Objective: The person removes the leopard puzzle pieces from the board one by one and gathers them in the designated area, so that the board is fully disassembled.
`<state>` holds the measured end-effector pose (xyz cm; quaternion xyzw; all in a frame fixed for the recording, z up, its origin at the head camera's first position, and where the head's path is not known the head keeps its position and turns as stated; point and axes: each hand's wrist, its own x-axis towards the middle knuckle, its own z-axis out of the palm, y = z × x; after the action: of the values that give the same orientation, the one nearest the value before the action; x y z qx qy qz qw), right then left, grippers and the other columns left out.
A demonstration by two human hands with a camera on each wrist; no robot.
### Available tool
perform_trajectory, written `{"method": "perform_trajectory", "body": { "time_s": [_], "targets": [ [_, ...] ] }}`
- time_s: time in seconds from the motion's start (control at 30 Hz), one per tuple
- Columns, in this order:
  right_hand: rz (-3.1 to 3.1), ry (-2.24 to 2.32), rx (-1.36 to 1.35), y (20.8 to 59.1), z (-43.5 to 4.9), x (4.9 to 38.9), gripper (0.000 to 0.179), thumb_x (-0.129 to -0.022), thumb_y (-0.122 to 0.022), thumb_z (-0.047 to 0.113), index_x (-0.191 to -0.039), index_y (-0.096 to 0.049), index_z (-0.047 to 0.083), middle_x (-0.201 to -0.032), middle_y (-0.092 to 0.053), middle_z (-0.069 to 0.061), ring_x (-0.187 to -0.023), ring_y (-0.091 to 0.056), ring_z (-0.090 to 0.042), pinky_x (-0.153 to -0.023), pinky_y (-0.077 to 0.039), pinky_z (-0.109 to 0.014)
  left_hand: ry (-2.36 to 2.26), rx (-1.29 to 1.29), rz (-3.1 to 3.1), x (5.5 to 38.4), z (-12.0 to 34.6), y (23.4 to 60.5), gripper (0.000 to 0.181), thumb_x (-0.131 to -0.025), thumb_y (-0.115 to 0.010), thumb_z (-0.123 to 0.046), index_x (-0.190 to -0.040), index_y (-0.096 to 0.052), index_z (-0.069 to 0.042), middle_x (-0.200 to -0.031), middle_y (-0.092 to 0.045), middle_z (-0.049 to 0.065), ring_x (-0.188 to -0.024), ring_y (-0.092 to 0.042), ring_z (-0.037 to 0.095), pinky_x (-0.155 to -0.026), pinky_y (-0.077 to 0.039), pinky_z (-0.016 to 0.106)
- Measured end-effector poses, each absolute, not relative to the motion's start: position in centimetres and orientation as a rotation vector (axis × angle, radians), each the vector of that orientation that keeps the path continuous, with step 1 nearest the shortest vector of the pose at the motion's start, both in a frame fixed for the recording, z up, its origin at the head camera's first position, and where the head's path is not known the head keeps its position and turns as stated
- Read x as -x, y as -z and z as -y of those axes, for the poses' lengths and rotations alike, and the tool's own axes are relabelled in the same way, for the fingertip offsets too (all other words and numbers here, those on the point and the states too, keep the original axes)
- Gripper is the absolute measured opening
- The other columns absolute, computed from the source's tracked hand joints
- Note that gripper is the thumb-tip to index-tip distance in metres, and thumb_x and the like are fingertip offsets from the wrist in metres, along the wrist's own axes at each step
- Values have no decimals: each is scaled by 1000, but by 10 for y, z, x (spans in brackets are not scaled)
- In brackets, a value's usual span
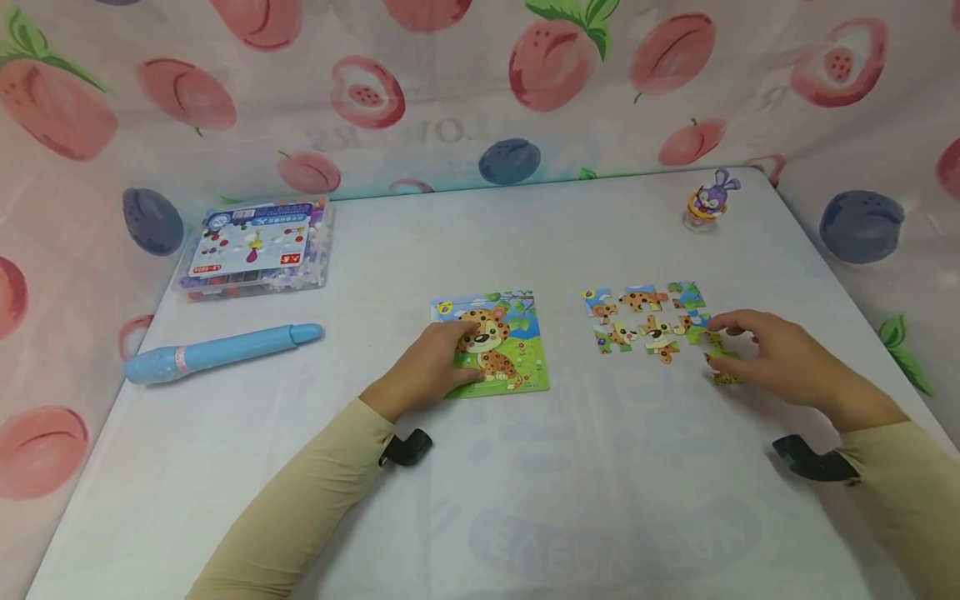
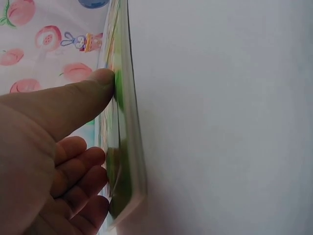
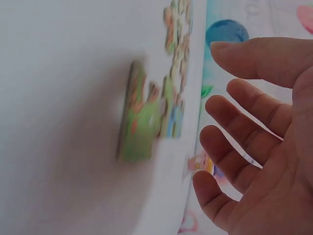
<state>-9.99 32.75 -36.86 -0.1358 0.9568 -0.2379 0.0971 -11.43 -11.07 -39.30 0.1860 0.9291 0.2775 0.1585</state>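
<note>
A square puzzle board (image 1: 525, 367) with a spotted cub picture lies flat on the table, left of the loose pieces. My left hand (image 1: 427, 367) rests on its left part, thumb and fingertips touching the picture; the left wrist view shows the thumb (image 2: 98, 85) near the board's edge. To the right, several jigsaw pieces (image 1: 660, 333) lie apart, some of them joined. Above their right end hovers my right hand (image 1: 787, 367), fingers spread and holding nothing. In the right wrist view a green corner piece (image 3: 137, 137) lies below the loosely bent fingers (image 3: 227, 152).
A clear plastic box (image 1: 255, 246) with a printed label stands at the back left. Nearer on the left lies a light blue pen-shaped object (image 1: 225, 350). At the back right stands a small purple rabbit figure (image 1: 708, 200), close to the table's edge.
</note>
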Motion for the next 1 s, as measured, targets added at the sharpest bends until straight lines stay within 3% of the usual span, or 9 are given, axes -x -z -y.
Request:
{"method": "perform_trajectory", "body": {
  "time_s": [0.3, 0.57, 1.0],
  "targets": [
    [-2746, 809, 456, 363, -287, 112, 49, -89, -76, 17, -131, -58, 1, -125, -61, -21, -117, -52, -39, -96, -42, -59, -781, -490, -2679, 115, 123, 392, 72, -88, -80, -23, -145, -46, 6, -144, -49, 21, -136, -41, 36, -114, -33, 44],
    [-2672, 865, 630, 364, -241, 118, 55, -88, -78, 18, -136, -57, 3, -127, -62, -13, -115, -55, -31, -91, -47, -52, -801, -472, -2654, 116, 131, 390, 71, -89, -79, -22, -145, -45, 5, -144, -49, 21, -136, -42, 36, -113, -34, 45],
    [-2558, 811, 907, 375, -160, 131, 54, -86, -76, 15, -134, -59, -2, -132, -61, -14, -115, -58, -30, -101, -44, -50, -823, -461, -2633, 117, 129, 389, 73, -88, -80, -21, -145, -44, 6, -144, -49, 21, -136, -41, 36, -114, -33, 45]
  ]
}}
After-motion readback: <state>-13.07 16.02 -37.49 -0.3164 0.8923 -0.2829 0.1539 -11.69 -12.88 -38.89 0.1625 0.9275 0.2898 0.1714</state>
